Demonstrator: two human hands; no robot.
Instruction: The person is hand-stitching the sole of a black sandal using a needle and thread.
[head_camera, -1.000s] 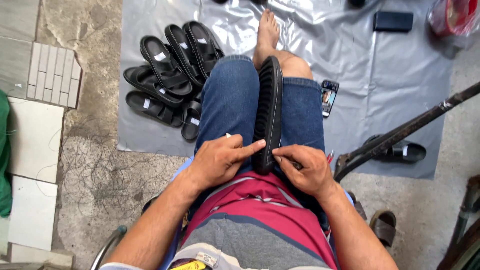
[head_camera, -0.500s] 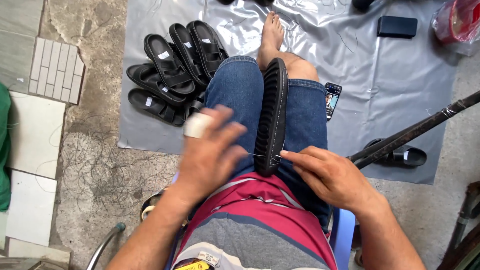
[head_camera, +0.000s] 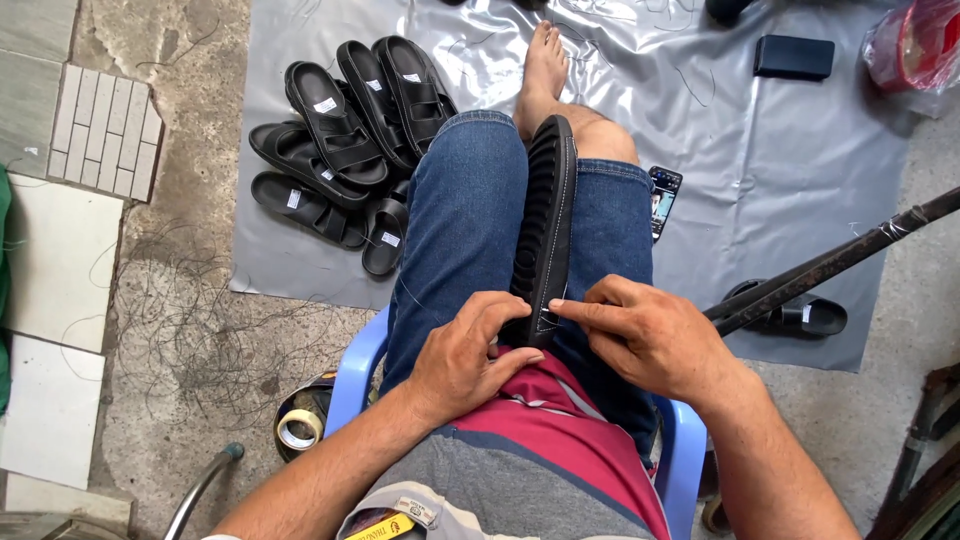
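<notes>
Left hand (head_camera: 470, 355) clamps the near end of the black sandal sole (head_camera: 545, 225), wedged on edge between the thighs to steady it; right hand (head_camera: 645, 335) pinches its white-stitched rim, fingers together.

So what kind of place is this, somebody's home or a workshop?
It looks like an informal shoemaking spot, perhaps a home yard. A pile of black strapped sandals lies on a grey plastic sheet spread over rough concrete, and both hands work a black ridged sandal sole with white stitching along its edge.
</notes>
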